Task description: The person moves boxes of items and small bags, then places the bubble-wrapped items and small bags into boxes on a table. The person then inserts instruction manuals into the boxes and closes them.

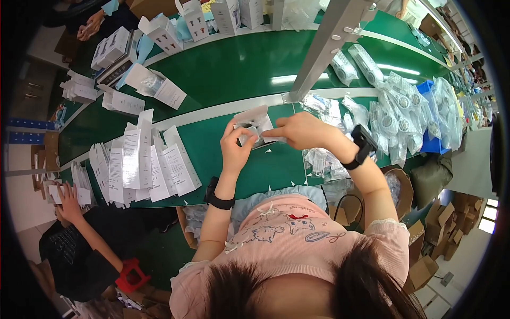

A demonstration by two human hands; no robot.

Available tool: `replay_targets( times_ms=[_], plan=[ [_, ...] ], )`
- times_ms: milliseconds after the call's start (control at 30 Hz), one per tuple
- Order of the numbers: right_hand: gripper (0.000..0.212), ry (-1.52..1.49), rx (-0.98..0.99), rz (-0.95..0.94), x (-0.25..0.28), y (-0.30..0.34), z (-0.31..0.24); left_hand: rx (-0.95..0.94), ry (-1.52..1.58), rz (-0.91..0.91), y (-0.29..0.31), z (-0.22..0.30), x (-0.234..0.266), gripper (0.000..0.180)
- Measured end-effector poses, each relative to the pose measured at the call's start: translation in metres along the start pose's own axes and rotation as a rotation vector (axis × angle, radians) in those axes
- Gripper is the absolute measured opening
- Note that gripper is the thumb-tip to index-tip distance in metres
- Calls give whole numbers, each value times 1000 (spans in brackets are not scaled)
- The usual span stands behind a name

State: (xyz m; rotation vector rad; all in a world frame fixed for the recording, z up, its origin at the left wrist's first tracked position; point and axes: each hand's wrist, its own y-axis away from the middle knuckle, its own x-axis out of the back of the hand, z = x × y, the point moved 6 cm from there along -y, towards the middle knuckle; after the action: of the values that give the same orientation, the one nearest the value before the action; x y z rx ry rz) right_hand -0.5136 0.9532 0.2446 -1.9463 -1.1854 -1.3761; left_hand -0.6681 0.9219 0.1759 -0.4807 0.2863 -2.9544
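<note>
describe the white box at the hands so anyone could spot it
On the green workbench, go to the near side, just left of the metal post's foot. There, a small open white carton is between the left hand and right hand. Unlike the fanned-out cartons farther left, it has both hands at it.

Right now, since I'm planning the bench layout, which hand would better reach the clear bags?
Probably the right hand: it is nearer the clear bags, off to its right, while the left hand is at the open white box's left side.
</note>
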Motion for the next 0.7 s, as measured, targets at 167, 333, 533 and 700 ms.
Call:
replay_targets(
  times_ms=[167,333,533,700],
  plan=[
    [42,243,112,-268,-24,-17,-6,-10,-26,-29,-7,13,-3,15],
    [45,278,70,-253,-23,-13,0,-30,-30,-9,-12,22,-18,15],
    [39,-71,-8,210,27,35,19,16,-178,60,-12,20,-13,15],
    [29,-412,73,833,62,42,-8,63,-229,35,-19,21,-8,14]
  ],
)
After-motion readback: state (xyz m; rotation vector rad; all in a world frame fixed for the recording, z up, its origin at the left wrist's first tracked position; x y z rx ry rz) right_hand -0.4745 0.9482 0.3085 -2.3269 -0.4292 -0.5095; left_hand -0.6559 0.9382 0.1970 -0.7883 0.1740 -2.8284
